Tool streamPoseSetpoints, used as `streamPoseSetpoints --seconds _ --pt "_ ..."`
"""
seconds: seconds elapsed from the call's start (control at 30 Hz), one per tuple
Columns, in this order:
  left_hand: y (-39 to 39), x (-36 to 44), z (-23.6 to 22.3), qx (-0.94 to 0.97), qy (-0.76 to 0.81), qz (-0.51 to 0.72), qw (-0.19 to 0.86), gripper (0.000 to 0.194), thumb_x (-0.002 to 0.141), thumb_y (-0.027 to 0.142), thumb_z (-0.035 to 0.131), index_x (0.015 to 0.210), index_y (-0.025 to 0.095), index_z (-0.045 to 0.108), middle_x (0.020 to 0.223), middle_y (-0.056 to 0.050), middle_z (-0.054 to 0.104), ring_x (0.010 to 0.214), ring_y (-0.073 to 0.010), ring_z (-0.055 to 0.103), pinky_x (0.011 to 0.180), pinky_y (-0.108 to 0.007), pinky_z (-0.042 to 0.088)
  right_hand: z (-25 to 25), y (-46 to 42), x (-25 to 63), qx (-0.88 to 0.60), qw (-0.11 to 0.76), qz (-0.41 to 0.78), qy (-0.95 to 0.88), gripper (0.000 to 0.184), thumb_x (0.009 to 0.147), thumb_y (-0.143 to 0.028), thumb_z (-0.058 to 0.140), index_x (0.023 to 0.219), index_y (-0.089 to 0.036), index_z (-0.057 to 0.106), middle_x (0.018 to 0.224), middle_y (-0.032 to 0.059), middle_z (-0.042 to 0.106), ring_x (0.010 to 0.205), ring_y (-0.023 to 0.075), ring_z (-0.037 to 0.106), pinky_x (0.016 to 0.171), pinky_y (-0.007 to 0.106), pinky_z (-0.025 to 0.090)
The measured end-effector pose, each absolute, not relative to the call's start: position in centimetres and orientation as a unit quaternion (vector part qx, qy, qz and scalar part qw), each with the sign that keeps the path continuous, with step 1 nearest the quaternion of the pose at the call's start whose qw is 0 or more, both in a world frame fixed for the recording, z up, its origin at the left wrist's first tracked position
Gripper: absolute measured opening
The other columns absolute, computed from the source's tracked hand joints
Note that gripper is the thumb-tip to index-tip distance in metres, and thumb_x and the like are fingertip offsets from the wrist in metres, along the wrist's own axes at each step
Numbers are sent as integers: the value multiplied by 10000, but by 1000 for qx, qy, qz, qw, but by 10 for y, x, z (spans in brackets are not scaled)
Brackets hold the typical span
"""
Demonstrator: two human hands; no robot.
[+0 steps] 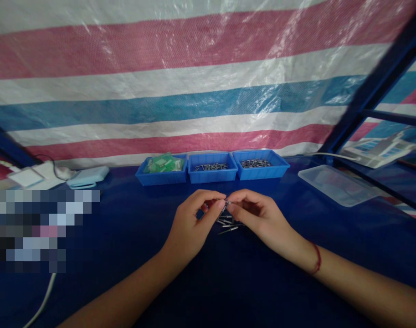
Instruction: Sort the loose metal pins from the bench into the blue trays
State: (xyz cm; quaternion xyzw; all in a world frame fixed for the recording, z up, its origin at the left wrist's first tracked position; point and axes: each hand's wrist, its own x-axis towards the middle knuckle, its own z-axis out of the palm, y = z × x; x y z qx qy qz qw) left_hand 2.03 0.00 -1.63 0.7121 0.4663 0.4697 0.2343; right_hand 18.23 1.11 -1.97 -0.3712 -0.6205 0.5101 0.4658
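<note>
Both hands, left hand [189, 228] and right hand [259, 216], pinch one small metal pin [227, 203] above loose pins [228, 224]; a loosened grip would likely drop it among them.

A striped pink, white and blue tarp [194, 68] hangs behind the dark blue table [125, 237], dark blue frame bars [375, 86] slanting at right.

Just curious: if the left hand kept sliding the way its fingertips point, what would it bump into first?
Almost at once the right hand: the left hand points rightward, and both pinch a small metal pin.
</note>
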Motion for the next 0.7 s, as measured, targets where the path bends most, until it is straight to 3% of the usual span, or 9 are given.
streamPoseSetpoints --seconds 0.3,0.5,0.7 --pt "5 17 -17 748 461 431 206 105 863 210 530 897 210 628 871 -5 654 783 -140 600 714 -250 463 -13 8 184 -378 532 461 -601 125 697 -276 691 770 -196 627 587 -31 579 512 89 523 498 232 442" --pt "6 16 -18 765 456 407 205 128 888 200 472 870 201 598 863 -10 629 780 -141 581 698 -252 453 -14 7 185 -374 516 454 -623 117 711 -267 680 791 -194 636 672 2 635 585 112 577 552 250 474" --pt "5 18 -18 774 447 391 220 165 905 220 432 857 192 587 851 -17 617 781 -144 577 718 -266 449 -10 4 189 -387 472 285 -739 69 796 -253 581 772 -192 603 671 3 589 583 114 538 531 245 434"
